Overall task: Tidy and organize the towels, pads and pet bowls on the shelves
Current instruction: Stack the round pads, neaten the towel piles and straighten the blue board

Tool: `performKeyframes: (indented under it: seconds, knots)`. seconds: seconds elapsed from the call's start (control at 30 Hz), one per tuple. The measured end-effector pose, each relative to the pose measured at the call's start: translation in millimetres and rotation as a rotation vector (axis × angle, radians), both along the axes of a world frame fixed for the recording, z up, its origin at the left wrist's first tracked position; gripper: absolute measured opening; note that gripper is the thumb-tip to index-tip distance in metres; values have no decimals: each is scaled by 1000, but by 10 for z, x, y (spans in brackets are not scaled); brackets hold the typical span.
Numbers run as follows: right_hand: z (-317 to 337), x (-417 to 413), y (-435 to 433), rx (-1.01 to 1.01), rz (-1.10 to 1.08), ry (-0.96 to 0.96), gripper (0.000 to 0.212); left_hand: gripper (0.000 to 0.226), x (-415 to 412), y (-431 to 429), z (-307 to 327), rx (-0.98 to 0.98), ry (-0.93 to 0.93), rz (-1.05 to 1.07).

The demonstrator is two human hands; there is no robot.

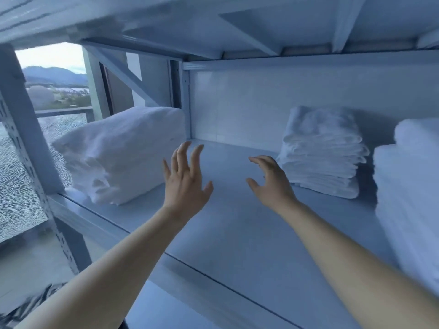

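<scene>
Head view: left hand (185,184) and right hand (270,184) are held open and empty above the shelf (237,233), flanked by towel bundle (118,153), back stack (320,153) and front stack (408,191)

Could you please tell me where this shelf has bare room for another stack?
The shelf is bare in the middle, between the large towel bundle at left and the folded stack. Crowded at right: that stack beside a nearer pile.

cut off: we lose the rightmost towel stack (411,198) past the right edge, folds smeared | blur: top-left shelf frame (35,22) streaked | unclear: we cannot tell whether the right hand (270,184) touches the middle towel stack (320,153) | bottom-left dark patterned thing (35,302) unreadable
</scene>
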State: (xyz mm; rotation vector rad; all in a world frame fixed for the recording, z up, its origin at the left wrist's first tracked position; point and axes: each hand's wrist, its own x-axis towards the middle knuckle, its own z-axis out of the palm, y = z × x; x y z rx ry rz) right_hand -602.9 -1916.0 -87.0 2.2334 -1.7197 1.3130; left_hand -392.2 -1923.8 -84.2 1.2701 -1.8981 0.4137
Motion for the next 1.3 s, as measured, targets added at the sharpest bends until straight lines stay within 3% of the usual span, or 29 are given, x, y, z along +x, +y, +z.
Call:
performKeyframes:
  seconds: [0.3, 0.47, 0.77, 1.3]
  knots:
    - [-148, -683, 184, -98, -368, 9, 44, 71, -1150, -188, 1, 163, -90, -361]
    - [-210, -902, 216, -85, -575, 74, 48, 64, -1584, -389, -70, 198, -122, -444]
    - [-245, -1051, 180, 53, -775, 86, 69, 58, -1990, -810, -118, 188, 31, -588]
    - [-290, -1123, 130, 68, -744, 67, 74, 53, -2087, -979, -276, 214, 180, -722]
